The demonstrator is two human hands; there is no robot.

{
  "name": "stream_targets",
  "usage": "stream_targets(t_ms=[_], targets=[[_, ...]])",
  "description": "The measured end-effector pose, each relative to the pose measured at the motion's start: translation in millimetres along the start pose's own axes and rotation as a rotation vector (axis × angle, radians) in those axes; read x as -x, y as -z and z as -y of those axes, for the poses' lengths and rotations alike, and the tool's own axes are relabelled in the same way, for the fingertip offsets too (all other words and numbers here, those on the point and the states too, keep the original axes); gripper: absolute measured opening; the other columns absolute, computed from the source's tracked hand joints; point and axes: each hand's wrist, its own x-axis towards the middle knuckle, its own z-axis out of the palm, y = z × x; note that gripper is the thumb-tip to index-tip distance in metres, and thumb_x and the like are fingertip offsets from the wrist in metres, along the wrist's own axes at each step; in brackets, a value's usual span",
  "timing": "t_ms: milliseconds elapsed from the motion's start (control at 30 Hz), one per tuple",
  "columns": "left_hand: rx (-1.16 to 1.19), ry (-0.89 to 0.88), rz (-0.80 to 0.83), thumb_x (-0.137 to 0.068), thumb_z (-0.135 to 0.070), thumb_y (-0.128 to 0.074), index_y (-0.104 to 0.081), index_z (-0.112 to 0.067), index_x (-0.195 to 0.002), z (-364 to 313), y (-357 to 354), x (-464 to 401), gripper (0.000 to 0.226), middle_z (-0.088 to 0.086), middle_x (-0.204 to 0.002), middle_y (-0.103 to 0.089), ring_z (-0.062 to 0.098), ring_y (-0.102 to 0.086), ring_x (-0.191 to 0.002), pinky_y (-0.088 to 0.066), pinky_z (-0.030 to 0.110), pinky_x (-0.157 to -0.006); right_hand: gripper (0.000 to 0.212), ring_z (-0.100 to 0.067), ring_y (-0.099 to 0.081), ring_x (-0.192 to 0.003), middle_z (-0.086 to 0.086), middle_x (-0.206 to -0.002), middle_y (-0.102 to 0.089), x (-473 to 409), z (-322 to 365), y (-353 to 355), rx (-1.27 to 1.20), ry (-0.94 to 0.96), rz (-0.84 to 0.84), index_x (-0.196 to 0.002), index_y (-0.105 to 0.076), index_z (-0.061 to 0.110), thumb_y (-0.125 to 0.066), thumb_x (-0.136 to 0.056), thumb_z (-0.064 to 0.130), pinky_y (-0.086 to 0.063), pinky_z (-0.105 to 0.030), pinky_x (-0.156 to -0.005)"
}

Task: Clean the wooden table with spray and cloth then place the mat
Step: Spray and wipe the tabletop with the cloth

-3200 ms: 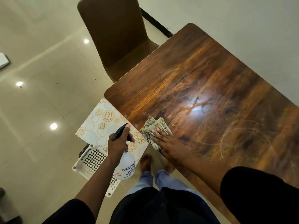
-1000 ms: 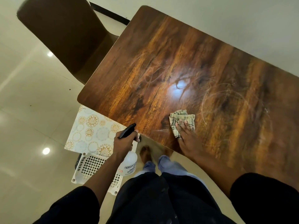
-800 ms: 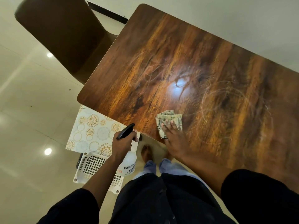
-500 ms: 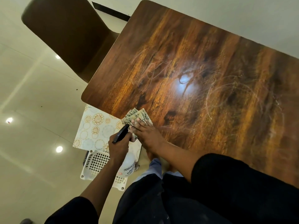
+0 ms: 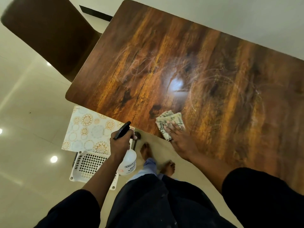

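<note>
Since half a second ago, the right hand (image 5: pixel 180 139) has slid the folded checked cloth (image 5: pixel 169 123) rightward along the near bench (image 5: pixel 213 79) edge, fingers spread flat on it. At its 9 o'clock, the left hand (image 5: pixel 120 142) grips the spray bottle (image 5: pixel 128 159); the patterned mat (image 5: pixel 88 129) lies beyond on a white basket (image 5: pixel 85 165).

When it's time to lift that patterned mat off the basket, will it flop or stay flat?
The mat probably stays fairly flat: it lies unsagging across the white basket, well past its rim. It looks thin, so likely light, though it may bend if held by one corner. Its surface looks smooth, so perhaps slippery.
</note>
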Motion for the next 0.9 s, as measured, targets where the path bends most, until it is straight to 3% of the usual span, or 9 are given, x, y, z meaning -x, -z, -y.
stream_targets(t_ms=[167,333,433,500,567,633,700,833,900], targets=[[-0.031,-0.031,0.034,-0.100,-0.016,-0.072,-0.078,-0.004,-0.086,6.5,-17.2,21.5,0.020,0.018,-0.077,-0.078,0.016,-0.050,-0.045,-0.041,0.028,-0.048,0.065,-0.013,0.006,-0.157,0.004,-0.171,-0.006,51.3,-38.6,8.1,-0.061,-0.341,-0.123,-0.163,-0.015,0.025,-0.040,-0.104,0.019,-0.006,-0.044,-0.128],[0.018,-0.062,0.045,-0.100,-0.016,-0.073,-0.082,-0.018,-0.087,14.5,-15.6,42.8,0.016,0.017,-0.076,-0.078,0.029,-0.053,-0.061,-0.040,0.028,-0.052,0.066,-0.020,0.005,-0.158,-0.001,-0.171,-0.007,44.0,-17.2,-4.7,-0.058,-0.475,-0.180,-0.163,-0.014,0.019,-0.044,-0.105,0.020,-0.003,-0.046,-0.129],[0.045,-0.086,0.040,-0.100,-0.014,-0.072,-0.083,-0.037,-0.075,13.3,-12.5,53.2,0.036,0.017,-0.076,-0.077,0.032,-0.054,-0.067,-0.039,0.027,-0.048,0.067,-0.024,0.001,-0.159,-0.003,-0.171,-0.009,26.8,7.5,-11.3,-0.010,-0.351,-0.158,-0.163,-0.017,0.019,-0.045,-0.102,0.019,0.007,-0.041,-0.124],[0.051,-0.096,0.034,-0.101,-0.012,-0.071,-0.081,-0.046,-0.068,11.8,-8.8,57.1,0.048,0.017,-0.076,-0.077,0.033,-0.054,-0.067,-0.040,0.027,-0.048,0.067,-0.025,-0.004,-0.159,-0.003,-0.171,-0.014,11.1,25.9,-15.5,0.011,-0.201,-0.120,-0.162,-0.023,0.019,-0.048,-0.100,0.017,0.005,-0.041,-0.124],[0.068,-0.098,0.010,-0.102,-0.011,-0.070,-0.083,-0.044,-0.079,10.4,-3.7,58.4,0.042,0.015,-0.074,-0.076,0.033,-0.056,-0.068,-0.040,0.026,-0.047,0.067,-0.022,-0.005,-0.159,0.000,-0.171,-0.013,-5.5,45.0,-20.3,0.000,-0.086,-0.081,-0.162,-0.026,0.020,-0.048,-0.098,0.015,0.001,-0.045,-0.127],[0.076,-0.077,-0.016,-0.102,-0.010,-0.070,-0.081,-0.033,-0.111,9.8,2.6,55.4,0.026,0.013,-0.072,-0.075,0.030,-0.059,-0.067,-0.040,0.025,-0.044,0.067,-0.020,-0.005,-0.158,0.001,-0.171,-0.013,-20.1,60.3,-24.8,-0.006,-0.013,-0.059,-0.161,-0.027,0.021,-0.048,-0.098,0.013,-0.006,-0.048,-0.128],[0.082,-0.059,-0.028,-0.102,-0.010,-0.071,-0.076,-0.022,-0.125,9.1,9.4,49.7,0.026,0.012,-0.070,-0.074,0.021,-0.063,-0.063,-0.039,0.024,-0.044,0.069,-0.020,-0.005,-0.158,0.001,-0.171,-0.013,-30.7,71.4,-30.0,0.011,0.038,-0.048,-0.161,-0.026,0.021,-0.050,-0.097,0.012,-0.009,-0.048,-0.128],[0.073,-0.053,-0.032,-0.102,-0.013,-0.071,-0.079,-0.012,-0.123,5.1,25.1,31.7,0.022,0.014,-0.071,-0.075,0.021,-0.055,-0.056,-0.038,0.026,-0.045,0.070,-0.026,-0.014,-0.157,-0.003,-0.169,-0.021,-54.8,89.3,-38.7,0.082,0.149,-0.037,-0.160,-0.030,0.020,-0.057,-0.097,0.012,-0.012,-0.048,-0.127],[0.087,-0.068,-0.018,-0.102,-0.014,-0.071,-0.084,-0.027,-0.110,-0.8,31.1,25.8,0.020,0.015,-0.072,-0.075,0.026,-0.050,-0.057,-0.037,0.027,-0.047,0.068,-0.027,-0.015,-0.157,-0.003,-0.169,-0.022,-69.5,99.1,-39.4,0.103,0.180,-0.019,-0.160,-0.030,0.020,-0.057,-0.098,0.013,-0.012,-0.048,-0.127]])
